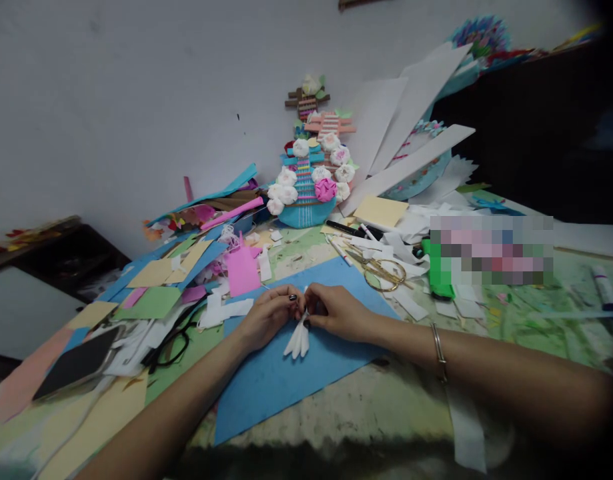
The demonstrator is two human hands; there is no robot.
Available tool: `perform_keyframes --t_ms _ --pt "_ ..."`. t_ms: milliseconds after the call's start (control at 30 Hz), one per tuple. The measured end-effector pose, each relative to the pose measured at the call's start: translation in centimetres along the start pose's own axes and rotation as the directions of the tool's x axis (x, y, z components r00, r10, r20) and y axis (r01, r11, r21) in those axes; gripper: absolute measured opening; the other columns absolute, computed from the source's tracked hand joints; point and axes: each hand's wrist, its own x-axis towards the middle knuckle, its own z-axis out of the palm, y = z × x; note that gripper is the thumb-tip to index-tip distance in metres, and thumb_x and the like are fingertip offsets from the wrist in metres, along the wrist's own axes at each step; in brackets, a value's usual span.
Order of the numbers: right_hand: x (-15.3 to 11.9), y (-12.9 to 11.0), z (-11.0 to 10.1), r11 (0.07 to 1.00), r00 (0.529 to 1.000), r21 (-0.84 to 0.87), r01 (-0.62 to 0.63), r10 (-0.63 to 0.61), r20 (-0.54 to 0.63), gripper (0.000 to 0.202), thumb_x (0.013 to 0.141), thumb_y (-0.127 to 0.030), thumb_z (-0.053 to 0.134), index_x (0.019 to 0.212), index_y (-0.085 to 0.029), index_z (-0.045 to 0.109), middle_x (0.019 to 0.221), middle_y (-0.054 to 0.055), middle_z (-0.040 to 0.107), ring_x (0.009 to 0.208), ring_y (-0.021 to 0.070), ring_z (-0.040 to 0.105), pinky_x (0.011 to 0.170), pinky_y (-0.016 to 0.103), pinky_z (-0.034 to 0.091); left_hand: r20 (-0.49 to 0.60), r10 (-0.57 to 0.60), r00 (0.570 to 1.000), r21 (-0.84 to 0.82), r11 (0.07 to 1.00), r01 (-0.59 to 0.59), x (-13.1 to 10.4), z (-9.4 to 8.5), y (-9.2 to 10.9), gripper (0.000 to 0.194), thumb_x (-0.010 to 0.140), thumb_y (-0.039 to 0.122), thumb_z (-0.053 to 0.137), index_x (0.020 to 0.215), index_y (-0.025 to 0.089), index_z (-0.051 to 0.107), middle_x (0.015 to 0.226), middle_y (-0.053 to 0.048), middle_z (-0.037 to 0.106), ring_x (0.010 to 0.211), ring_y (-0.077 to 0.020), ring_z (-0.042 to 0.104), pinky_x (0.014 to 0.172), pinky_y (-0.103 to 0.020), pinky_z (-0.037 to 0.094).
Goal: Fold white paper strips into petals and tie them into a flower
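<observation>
Both hands meet over a blue sheet of paper (pixel 276 393) on the table. Between them is a folded piece of white paper (pixel 298 341), its lower end fanned out in petal-like points toward me. The fingers of my right hand (pixel 336 308) pinch its narrow upper part. My left hand (pixel 272 313) is close beside it with curled fingers, closed on the upper end near the right fingertips. Exactly what the left fingertips grip is hidden. A bracelet (pixel 439 352) circles my right wrist.
Gold-handled scissors (pixel 386 275), pens and white paper scraps lie right of the blue sheet. A green object (pixel 439 270) sits further right. At left are coloured papers, a dark phone-like slab (pixel 79 363) and black-framed glasses (pixel 173 343). Flower-decorated crafts (pixel 306 190) lean against the wall.
</observation>
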Motion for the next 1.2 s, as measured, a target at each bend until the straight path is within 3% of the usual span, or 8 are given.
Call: perform_keyframes --t_ms 167,300,467,700,767,933,1067,1200 --pt "0.0 0.1 0.2 0.995 0.999 -0.096 0.014 -0.019 -0.044 0.024 0.071 0.000 0.047 0.087 -0.016 0.054 0.070 0.000 0.058 0.064 0.0126 0.051 0.058 0.022 0.031 0.000 -0.002 1.000 -0.002 1.000 0.002 0.0 -0.2 0.0 0.011 0.075 0.020 0.057 0.067 0.012 0.059 0.070 -0.004 0.057 0.063 -0.0130 0.050 0.064 -0.026 0.038" --pt "-0.2 0.2 0.0 0.961 0.996 -0.273 0.043 -0.062 -0.061 0.032 0.069 0.001 0.047 0.096 -0.015 0.054 0.082 0.005 0.059 0.074 0.0155 0.052 0.063 0.024 0.033 -0.007 -0.009 1.000 0.015 1.000 0.009 0.0 -0.4 0.0 0.016 0.075 0.022 0.061 0.063 0.012 0.057 0.062 -0.002 0.052 0.059 -0.0109 0.046 0.057 -0.023 0.034" --pt "0.1 1.0 0.0 0.932 1.000 -0.361 0.018 -0.024 -0.014 0.019 0.069 0.001 0.050 0.078 -0.013 0.058 0.081 0.008 0.056 0.073 0.0169 0.050 0.065 0.027 0.032 0.004 -0.029 1.000 0.027 0.999 0.029 0.0 -0.3 0.1 0.018 0.073 0.024 0.067 0.065 0.010 0.060 0.065 -0.004 0.055 0.058 -0.0108 0.046 0.054 -0.023 0.034" --pt "1.0 0.5 -0.6 0.990 0.999 -0.144 -0.008 0.002 -0.047 0.009 0.083 -0.011 0.052 0.076 -0.014 0.057 0.076 0.003 0.057 0.072 0.0135 0.051 0.065 0.024 0.037 0.010 -0.012 1.000 -0.027 1.000 0.012 0.0 -0.3 0.0 0.020 0.071 0.027 0.070 0.067 0.011 0.059 0.067 -0.003 0.053 0.060 -0.0115 0.048 0.056 -0.023 0.038" --pt "1.0 0.3 -0.7 0.999 0.999 0.018 0.035 -0.034 -0.034 0.010 0.082 -0.014 0.053 0.072 -0.015 0.056 0.077 0.002 0.057 0.072 0.0123 0.052 0.065 0.023 0.039 0.014 -0.013 1.000 -0.047 0.999 0.014 0.0 -0.3 -0.1 0.023 0.070 0.030 0.071 0.066 0.012 0.059 0.066 -0.002 0.052 0.060 -0.0116 0.048 0.056 -0.023 0.039" --pt "0.7 0.3 -0.3 0.824 0.995 0.559 0.088 -0.102 -0.006 0.021 0.076 -0.028 0.062 0.063 -0.015 0.054 0.075 0.001 0.054 0.062 0.0102 0.052 0.059 0.023 0.041 0.031 -0.052 0.998 -0.065 0.996 0.054 -0.1 -0.4 -0.1 0.024 0.073 0.031 0.069 0.066 0.011 0.058 0.062 -0.002 0.052 0.055 -0.0110 0.050 0.054 -0.023 0.039" --pt "0.5 0.4 -0.4 0.739 0.993 0.669 -0.081 0.002 0.118 0.025 0.073 -0.037 0.066 0.071 -0.014 0.056 0.063 -0.003 0.053 0.041 0.0040 0.036 0.039 0.019 0.028 0.050 -0.102 0.994 -0.052 0.993 0.104 -0.1 -0.7 -0.1 0.024 0.074 0.029 0.068 0.063 0.009 0.060 0.058 -0.002 0.054 0.048 -0.0088 0.048 0.046 -0.021 0.035" --pt "0.3 0.3 -0.7 0.688 0.986 0.713 -0.133 0.021 0.164 0.027 0.073 -0.038 0.066 0.073 -0.014 0.055 0.052 -0.006 0.049 0.035 0.0040 0.037 0.035 0.018 0.025 0.065 -0.129 0.990 -0.043 0.990 0.131 -0.1 -1.0 0.1 0.024 0.072 0.030 0.070 0.063 0.009 0.062 0.057 -0.003 0.055 0.044 -0.0073 0.047 0.043 -0.019 0.032"
